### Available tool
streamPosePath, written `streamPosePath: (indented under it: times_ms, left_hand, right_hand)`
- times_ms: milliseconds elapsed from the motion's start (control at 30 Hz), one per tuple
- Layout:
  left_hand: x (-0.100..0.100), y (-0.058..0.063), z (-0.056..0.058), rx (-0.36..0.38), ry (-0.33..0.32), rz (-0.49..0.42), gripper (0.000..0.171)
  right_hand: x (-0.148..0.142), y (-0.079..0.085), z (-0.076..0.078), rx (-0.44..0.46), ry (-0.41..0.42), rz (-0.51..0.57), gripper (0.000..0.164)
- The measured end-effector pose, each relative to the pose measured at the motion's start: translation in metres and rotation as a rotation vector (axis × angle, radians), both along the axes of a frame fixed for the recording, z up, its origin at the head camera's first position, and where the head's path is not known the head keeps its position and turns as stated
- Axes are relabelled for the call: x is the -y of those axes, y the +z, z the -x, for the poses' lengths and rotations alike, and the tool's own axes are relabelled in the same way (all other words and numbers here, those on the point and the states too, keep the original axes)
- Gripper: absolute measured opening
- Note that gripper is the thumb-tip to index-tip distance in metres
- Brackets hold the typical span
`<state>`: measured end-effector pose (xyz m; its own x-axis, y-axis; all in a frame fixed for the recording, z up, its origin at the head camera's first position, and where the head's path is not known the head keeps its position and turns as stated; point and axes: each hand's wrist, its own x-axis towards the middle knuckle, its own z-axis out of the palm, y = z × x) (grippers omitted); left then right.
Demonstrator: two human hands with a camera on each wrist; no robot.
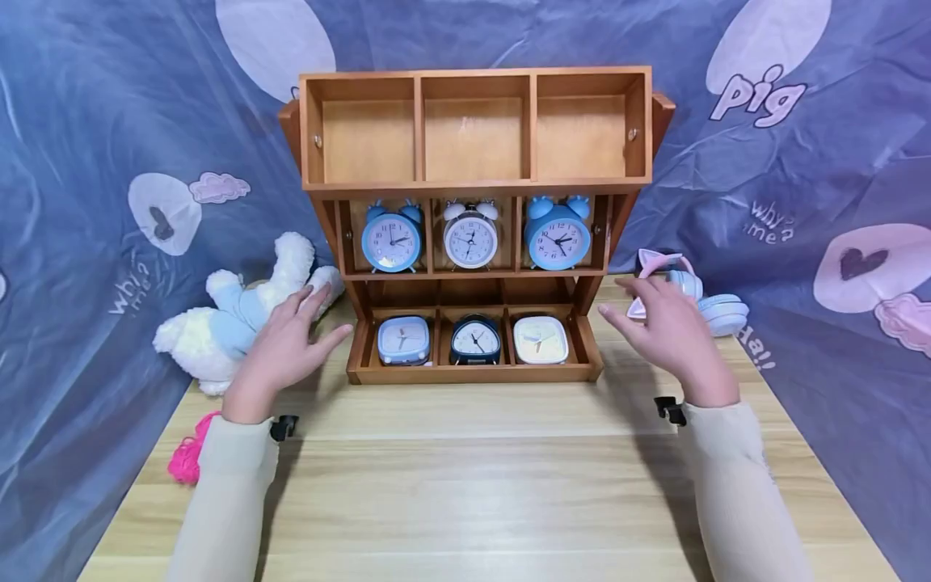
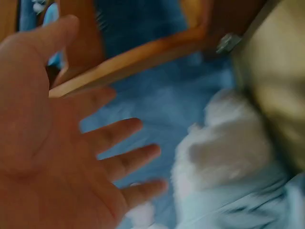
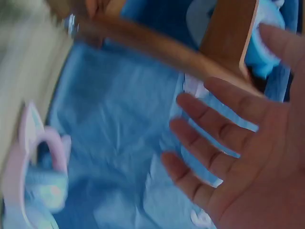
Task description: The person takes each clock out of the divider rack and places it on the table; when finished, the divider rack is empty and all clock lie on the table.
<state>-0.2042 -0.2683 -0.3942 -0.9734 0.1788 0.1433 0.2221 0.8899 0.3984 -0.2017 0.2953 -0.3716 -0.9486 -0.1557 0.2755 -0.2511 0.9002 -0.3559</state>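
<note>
A three-tier wooden shelf (image 1: 476,188) stands at the back of the table. Its middle tier holds a blue twin-bell alarm clock (image 1: 392,242), a white twin-bell clock (image 1: 470,241) and another blue twin-bell clock (image 1: 558,241). Down in the bottom tier sit a light blue square clock (image 1: 403,339), a dark rounded clock (image 1: 475,339) and a white square clock (image 1: 541,339). My left hand (image 1: 287,343) hovers left of the shelf with fingers spread, holding nothing. On the other side, my right hand (image 1: 669,330) is likewise spread and apart from the shelf's side.
A white plush toy (image 1: 233,319) in light blue lies behind my left hand. Pink yarn (image 1: 187,453) is by the left sleeve. Cat-ear headphones (image 1: 684,287) lie behind my right hand. A blue patterned cloth (image 1: 785,178) hangs behind the wooden tabletop (image 1: 473,485).
</note>
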Motion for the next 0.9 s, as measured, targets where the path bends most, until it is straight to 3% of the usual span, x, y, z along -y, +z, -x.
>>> streamPosePath:
  times_ms: [100,200,267,400,500,667,867,900]
  left_hand:
    - [0.001,-0.018,0.011,-0.031,-0.029,-0.061,0.088]
    - [0.001,-0.035,0.016,-0.023,-0.024,-0.11,0.09]
    - [-0.001,-0.038,0.013,0.005,-0.029,-0.148,0.092]
    - [-0.001,-0.047,0.014,0.093,-0.037,-0.164,0.095]
    - [-0.007,-0.045,0.009,0.195,-0.05,-0.185,0.101]
    - [-0.009,-0.059,0.011,0.235,-0.079,-0.194,0.114]
    - [-0.016,-0.059,0.013,0.255,-0.085,-0.185,0.119]
    - [-0.019,-0.055,0.011,0.269,-0.084,-0.192,0.119]
  right_hand:
    - [0.011,-0.01,0.001,-0.01,0.068,0.069,0.055]
    - [0.027,-0.026,0.006,0.002,0.108,0.118,0.047]
    - [0.039,-0.037,0.011,0.018,0.115,0.147,0.046]
    - [0.063,-0.056,0.021,0.092,0.104,0.2,0.059]
    - [0.078,-0.064,0.025,0.165,0.073,0.224,0.072]
    - [0.094,-0.071,0.025,0.241,0.035,0.215,0.088]
    - [0.098,-0.075,0.026,0.267,0.003,0.175,0.095]
    - [0.098,-0.075,0.026,0.268,-0.001,0.17,0.096]
